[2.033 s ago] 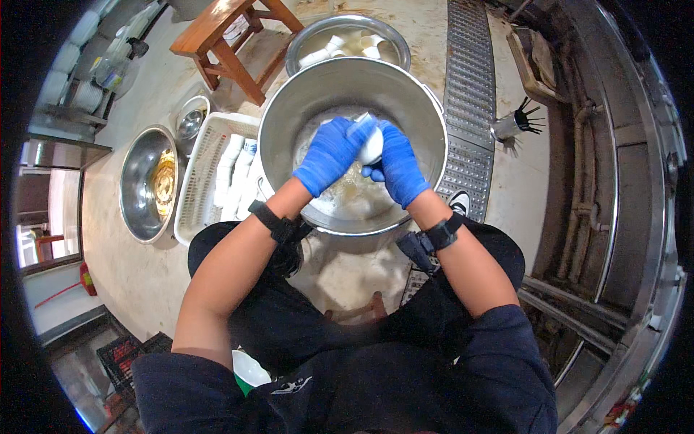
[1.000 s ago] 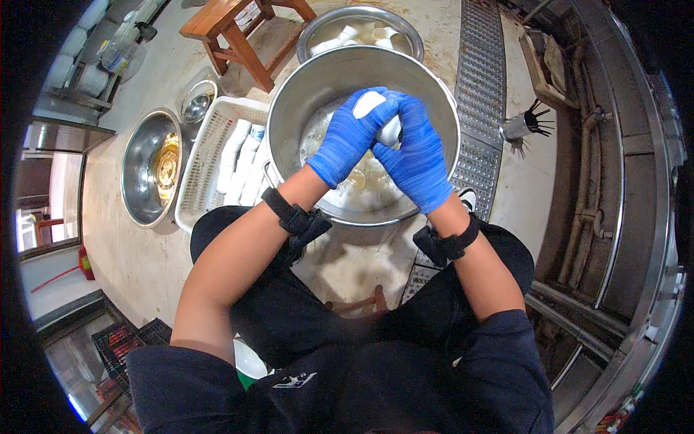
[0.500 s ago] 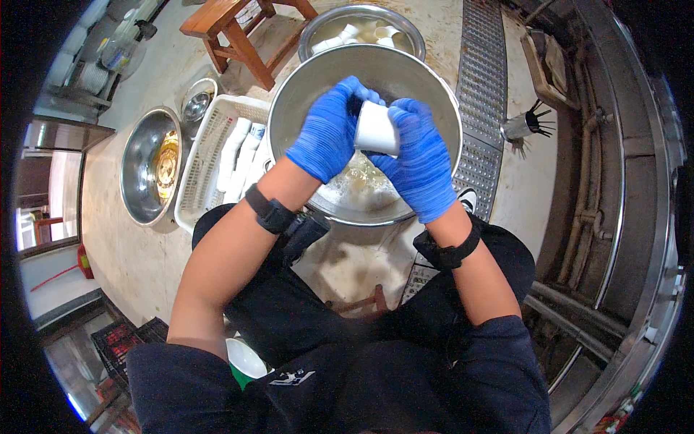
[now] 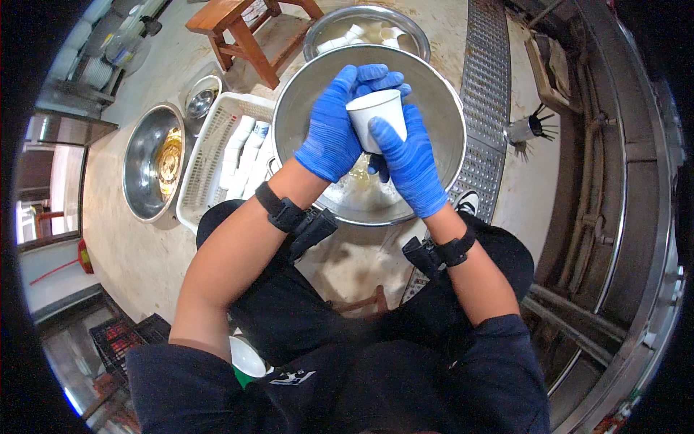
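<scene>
Both my hands wear blue gloves and together hold a small white cup (image 4: 376, 116) above a large steel basin (image 4: 303, 108). My left hand (image 4: 334, 130) wraps the cup's left side. My right hand (image 4: 408, 163) grips it from the right and below. The cup's open mouth faces up toward me. Soapy water lies in the bottom of the basin under the cup.
A second steel basin (image 4: 405, 32) with several white cups stands behind. A white plastic basket (image 4: 206, 145) of white cups sits to the left, beside another steel bowl (image 4: 141, 170). A wooden stool (image 4: 242, 29) stands at the back, a metal floor grate (image 4: 484, 94) to the right.
My hands have lifted the cup higher over the basin and turned it so its mouth faces up; the grip on it has shifted.
</scene>
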Tool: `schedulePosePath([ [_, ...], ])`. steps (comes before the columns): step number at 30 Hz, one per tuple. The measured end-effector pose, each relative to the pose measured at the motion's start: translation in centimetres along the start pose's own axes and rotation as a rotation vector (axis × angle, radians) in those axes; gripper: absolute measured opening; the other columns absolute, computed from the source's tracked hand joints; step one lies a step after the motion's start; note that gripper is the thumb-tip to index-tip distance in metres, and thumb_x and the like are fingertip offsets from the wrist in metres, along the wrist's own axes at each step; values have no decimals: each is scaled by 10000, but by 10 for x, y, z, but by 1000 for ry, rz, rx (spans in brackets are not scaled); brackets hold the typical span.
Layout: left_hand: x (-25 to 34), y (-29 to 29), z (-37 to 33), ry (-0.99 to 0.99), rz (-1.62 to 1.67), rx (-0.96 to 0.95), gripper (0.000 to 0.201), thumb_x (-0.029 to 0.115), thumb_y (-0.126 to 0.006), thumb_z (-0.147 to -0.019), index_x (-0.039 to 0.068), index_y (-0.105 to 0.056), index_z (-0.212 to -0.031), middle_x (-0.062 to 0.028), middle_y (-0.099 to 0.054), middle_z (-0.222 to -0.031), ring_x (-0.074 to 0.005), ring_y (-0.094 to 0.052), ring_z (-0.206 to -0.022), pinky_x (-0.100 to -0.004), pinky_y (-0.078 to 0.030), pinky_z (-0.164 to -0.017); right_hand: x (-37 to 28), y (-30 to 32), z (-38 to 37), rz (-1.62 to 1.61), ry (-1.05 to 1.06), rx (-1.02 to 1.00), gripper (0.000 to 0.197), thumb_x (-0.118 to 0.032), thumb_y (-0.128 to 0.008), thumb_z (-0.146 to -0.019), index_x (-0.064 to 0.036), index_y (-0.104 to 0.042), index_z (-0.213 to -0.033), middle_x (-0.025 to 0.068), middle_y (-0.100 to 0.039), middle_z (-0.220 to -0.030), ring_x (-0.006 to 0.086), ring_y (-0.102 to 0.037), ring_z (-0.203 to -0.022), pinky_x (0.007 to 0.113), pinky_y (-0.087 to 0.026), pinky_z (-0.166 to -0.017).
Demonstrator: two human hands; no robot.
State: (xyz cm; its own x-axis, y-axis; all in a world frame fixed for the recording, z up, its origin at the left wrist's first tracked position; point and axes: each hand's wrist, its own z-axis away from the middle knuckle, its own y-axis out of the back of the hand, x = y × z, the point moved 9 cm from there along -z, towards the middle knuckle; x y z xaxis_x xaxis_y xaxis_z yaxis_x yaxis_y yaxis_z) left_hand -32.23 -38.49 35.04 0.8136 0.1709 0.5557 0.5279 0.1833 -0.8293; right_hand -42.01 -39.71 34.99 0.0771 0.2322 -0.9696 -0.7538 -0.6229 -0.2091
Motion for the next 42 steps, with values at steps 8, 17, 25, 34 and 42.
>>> schedulePosePath([
  [8, -35, -16, 16, 161, -155, -3, 592, 497, -375, -1045, 42, -480, -1409, -99, -590, -1332, -203, -568, -1215, -341, -462, -1041, -41, 28, 10, 850, 739, 179, 736, -360, -861, -702, -47, -491, -1255, 184, -596, -1174, 366, -586, -1080, 434, -461, -957],
  [17, -33, 9, 23, 189, -512, -38, 463, 166, -611, -889, 29, -525, -1323, -100, -607, -1272, -229, -610, -1128, -367, -507, -984, -33, 27, 3, 713, 666, 52, 694, -203, -881, -640, -48, -562, -1237, 176, -619, -1157, 381, -586, -1104, 443, -455, -987],
  [25, -5, 19, 13, -122, -1673, -62, 223, 228, -635, -832, 36, -719, -910, -263, -662, -850, -414, -668, -812, -435, -525, -701, -39, -10, 20, 1010, 760, -72, 686, -256, -866, -612, -72, -588, -1212, 173, -629, -1134, 380, -596, -1053, 453, -480, -923],
  [34, 31, 17, 9, -213, -1484, 126, 337, 325, -608, -969, 13, -675, -1076, -171, -712, -831, -199, -697, -729, -324, -558, -680, -14, 48, -11, 867, 206, 26, 609, -356, -839, -713, -12, -590, -1149, 226, -681, -1052, 358, -682, -936, 416, -540, -824],
  [42, -22, 61, 4, 50, -1155, -1, 544, 316, -614, -969, 4, -466, -1389, -169, -657, -1159, -203, -643, -1001, -325, -540, -869, 62, 55, -19, -11, -246, 138, 387, -336, -691, -915, -65, -594, -1174, 48, -663, -947, 101, -617, -656, 250, -505, -500],
])
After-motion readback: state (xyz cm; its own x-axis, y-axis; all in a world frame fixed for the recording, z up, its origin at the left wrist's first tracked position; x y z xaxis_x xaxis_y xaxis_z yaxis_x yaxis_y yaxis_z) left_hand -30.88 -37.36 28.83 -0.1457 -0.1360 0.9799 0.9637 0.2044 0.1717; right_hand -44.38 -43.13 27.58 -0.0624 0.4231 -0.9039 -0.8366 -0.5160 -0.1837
